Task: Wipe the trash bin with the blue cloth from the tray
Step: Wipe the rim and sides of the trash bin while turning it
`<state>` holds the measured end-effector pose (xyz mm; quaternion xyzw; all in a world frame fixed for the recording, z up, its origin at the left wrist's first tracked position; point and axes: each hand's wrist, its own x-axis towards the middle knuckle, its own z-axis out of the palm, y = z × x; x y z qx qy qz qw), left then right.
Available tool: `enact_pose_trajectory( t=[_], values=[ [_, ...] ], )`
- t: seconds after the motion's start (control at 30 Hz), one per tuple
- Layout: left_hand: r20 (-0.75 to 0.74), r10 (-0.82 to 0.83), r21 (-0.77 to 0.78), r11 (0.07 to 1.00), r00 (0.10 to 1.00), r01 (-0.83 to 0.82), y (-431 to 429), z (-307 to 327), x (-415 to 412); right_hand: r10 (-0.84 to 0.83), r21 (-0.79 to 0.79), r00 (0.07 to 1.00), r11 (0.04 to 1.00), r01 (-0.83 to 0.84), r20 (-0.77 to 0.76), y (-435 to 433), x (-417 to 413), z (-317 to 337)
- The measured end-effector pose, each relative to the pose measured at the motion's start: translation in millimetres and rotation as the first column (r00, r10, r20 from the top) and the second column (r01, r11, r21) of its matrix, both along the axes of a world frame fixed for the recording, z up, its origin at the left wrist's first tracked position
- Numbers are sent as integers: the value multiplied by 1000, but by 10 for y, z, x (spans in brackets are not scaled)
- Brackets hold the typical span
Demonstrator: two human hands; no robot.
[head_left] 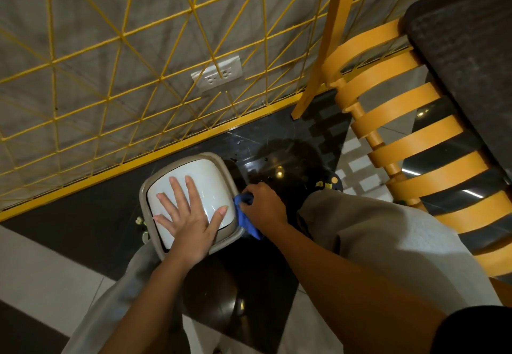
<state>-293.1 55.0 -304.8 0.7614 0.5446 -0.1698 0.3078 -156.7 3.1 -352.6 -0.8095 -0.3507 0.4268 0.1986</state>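
The trash bin [213,168] stands on the dark floor below me, a beige body with a white swing lid. My left hand [188,215] lies flat on the lid, fingers spread. My right hand [264,206] grips the bunched blue cloth [245,219] and holds it against the bin's right side, just below the rim. Most of the cloth is hidden under that hand. No tray is in view.
A yellow wire grid [124,76] with a yellow base rail runs along the wall behind the bin, over a wall socket [217,73]. An orange slatted chair [401,137] and a dark table [471,43] stand at the right. My knees in light trousers flank the bin.
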Motion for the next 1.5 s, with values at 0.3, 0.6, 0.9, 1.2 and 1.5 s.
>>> enact_pose_trajectory(
  t=[0.3, 0.6, 0.9, 1.2, 1.5],
  values=[
    [-3, -11, 21, 1000, 1000, 11, -14, -17, -4, -200, -77, 976, 978, 194, -84, -599, -574, -90],
    [34, 14, 39, 999, 999, -15, -14, 0, 13, -427, -35, 901, 904, 426, -68, -662, -1012, -39],
    [28, 22, 104, 994, 999, -24, -28, -37, 16, -502, -92, 864, 863, 497, -46, -499, -736, 25],
    [42, 30, 98, 995, 999, -34, -40, -52, 10, -473, -100, 869, 881, 463, -144, -594, -1023, 56],
    [60, 28, 92, 995, 998, -34, -37, -40, 6, -452, -117, 884, 890, 440, -118, -574, -1021, 70]
  ],
)
